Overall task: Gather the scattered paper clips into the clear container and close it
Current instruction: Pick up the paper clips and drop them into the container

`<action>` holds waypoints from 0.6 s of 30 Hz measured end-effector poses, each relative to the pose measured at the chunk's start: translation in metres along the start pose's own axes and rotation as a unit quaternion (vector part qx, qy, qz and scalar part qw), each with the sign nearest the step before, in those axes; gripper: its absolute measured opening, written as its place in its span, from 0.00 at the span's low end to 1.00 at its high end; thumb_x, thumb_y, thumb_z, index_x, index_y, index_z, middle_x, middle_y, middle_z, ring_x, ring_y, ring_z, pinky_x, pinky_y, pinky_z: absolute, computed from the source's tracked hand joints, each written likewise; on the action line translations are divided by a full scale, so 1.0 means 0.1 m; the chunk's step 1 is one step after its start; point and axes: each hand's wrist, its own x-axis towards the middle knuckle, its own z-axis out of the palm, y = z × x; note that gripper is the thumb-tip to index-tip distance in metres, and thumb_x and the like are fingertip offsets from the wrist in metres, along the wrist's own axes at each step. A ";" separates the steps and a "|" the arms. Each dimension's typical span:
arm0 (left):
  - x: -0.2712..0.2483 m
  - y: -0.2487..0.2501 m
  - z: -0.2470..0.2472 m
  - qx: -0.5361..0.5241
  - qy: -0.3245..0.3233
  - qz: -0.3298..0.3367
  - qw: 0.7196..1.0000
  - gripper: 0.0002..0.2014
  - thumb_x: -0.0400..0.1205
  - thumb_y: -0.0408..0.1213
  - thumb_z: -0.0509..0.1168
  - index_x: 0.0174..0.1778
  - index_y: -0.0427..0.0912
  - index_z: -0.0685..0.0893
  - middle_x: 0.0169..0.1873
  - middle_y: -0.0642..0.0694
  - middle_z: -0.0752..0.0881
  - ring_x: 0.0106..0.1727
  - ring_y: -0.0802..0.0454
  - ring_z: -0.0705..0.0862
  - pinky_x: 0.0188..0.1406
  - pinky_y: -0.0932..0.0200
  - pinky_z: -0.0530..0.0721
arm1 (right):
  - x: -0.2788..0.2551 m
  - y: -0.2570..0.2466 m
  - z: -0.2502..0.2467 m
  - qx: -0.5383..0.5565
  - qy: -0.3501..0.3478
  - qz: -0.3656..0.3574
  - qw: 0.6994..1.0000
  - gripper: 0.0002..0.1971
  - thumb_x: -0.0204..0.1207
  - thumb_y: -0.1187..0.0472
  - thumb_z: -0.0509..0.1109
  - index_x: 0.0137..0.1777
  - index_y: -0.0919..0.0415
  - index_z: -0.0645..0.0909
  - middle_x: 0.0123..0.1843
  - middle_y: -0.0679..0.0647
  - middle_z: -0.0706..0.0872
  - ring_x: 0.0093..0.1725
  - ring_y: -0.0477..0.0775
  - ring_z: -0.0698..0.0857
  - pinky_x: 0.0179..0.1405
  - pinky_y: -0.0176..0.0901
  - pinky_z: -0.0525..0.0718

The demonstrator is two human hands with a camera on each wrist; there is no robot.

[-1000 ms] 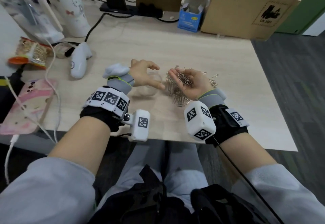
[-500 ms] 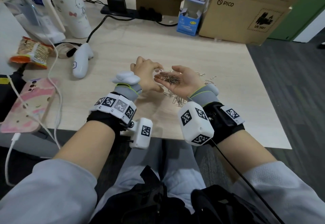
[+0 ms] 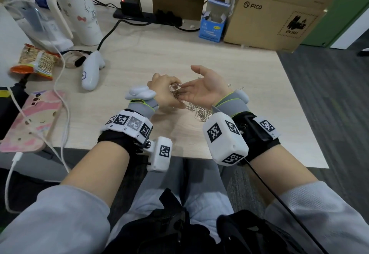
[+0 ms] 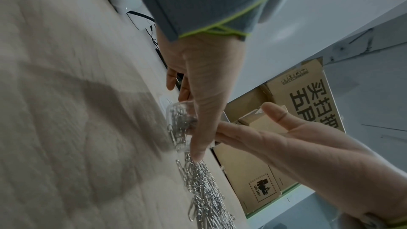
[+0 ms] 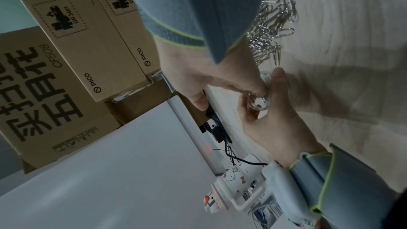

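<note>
My left hand (image 3: pixel 162 91) grips a small clear container (image 3: pixel 176 91) just above the desk, fingers curled round it. In the left wrist view the container (image 4: pixel 179 121) holds several silver paper clips. My right hand (image 3: pixel 205 90) lies flat, palm up and bare, with its fingertips at the container's mouth. A heap of loose paper clips (image 3: pixel 200 112) lies on the wooden desk (image 3: pixel 249 98) under my right wrist, and it also shows as paper clips (image 5: pixel 270 29) in the right wrist view. No lid is in view.
A white controller (image 3: pixel 89 72), a pink phone (image 3: pixel 32 120) on a cable and a snack packet (image 3: pixel 38 60) lie at the left. A white bottle (image 3: pixel 83 14), a blue box (image 3: pixel 212 24) and cardboard boxes (image 3: pixel 269 18) stand at the back. The desk's edge (image 3: pixel 299 104) runs close on the right.
My right hand, which carried a heap of clips on its palm, has moved left to the container and tipped; its palm is now bare. My left hand has closed round the container.
</note>
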 end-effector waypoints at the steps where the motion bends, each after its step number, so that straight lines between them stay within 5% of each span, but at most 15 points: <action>1: -0.01 -0.01 0.00 -0.005 -0.003 -0.003 1.000 0.36 0.54 0.53 0.80 0.60 0.54 0.81 0.53 0.48 0.84 0.63 0.45 0.70 0.65 0.49 0.74 | 0.02 0.00 -0.01 -0.009 -0.002 0.003 1.000 0.37 0.83 0.51 0.54 0.78 0.82 0.50 0.77 0.74 0.64 0.74 0.68 0.70 0.67 0.55 0.72; 5: -0.03 -0.06 0.02 -0.025 -0.008 -0.020 0.999 0.36 0.49 0.58 0.72 0.56 0.57 0.82 0.50 0.49 0.84 0.54 0.51 0.68 0.62 0.50 0.77 | 0.08 0.00 -0.04 -0.045 -0.001 0.004 0.999 0.33 0.82 0.50 0.54 0.74 0.81 0.59 0.63 0.71 0.74 0.54 0.63 0.79 0.52 0.48 0.77; 9: -0.07 -0.10 0.03 -0.039 -0.009 -0.032 0.999 0.32 0.50 0.58 0.71 0.52 0.57 0.80 0.48 0.46 0.83 0.55 0.52 0.68 0.58 0.53 0.78 | 0.09 0.01 -0.12 -0.097 0.008 -0.026 0.995 0.21 0.83 0.53 0.54 0.57 0.72 0.76 0.52 0.67 0.82 0.49 0.61 0.82 0.54 0.45 0.79; 12: -0.09 -0.11 0.01 -0.048 -0.015 -0.016 0.999 0.41 0.46 0.63 0.66 0.57 0.52 0.82 0.50 0.49 0.84 0.61 0.49 0.71 0.61 0.54 0.77 | 0.07 0.02 -0.22 -0.094 0.027 -0.064 0.993 0.17 0.83 0.57 0.53 0.50 0.70 0.79 0.49 0.64 0.86 0.49 0.61 0.85 0.57 0.47 0.82; 15: -0.09 -0.12 -0.01 -0.042 -0.016 -0.008 0.999 0.45 0.42 0.65 0.64 0.58 0.52 0.82 0.51 0.49 0.85 0.63 0.47 0.72 0.60 0.57 0.74 | 0.06 0.03 -0.35 -0.111 0.071 -0.100 0.986 0.13 0.83 0.60 0.55 0.47 0.66 0.80 0.40 0.58 0.90 0.44 0.58 0.88 0.44 0.42 0.88; 18: -0.08 -0.09 -0.03 -0.011 -0.024 -0.010 1.000 0.46 0.44 0.65 0.69 0.61 0.52 0.80 0.51 0.48 0.82 0.61 0.49 0.69 0.59 0.55 0.73 | 0.05 0.02 -0.51 -0.131 0.118 -0.139 0.974 0.11 0.82 0.63 0.57 0.45 0.64 0.80 0.42 0.57 0.88 0.41 0.55 0.88 0.39 0.41 0.88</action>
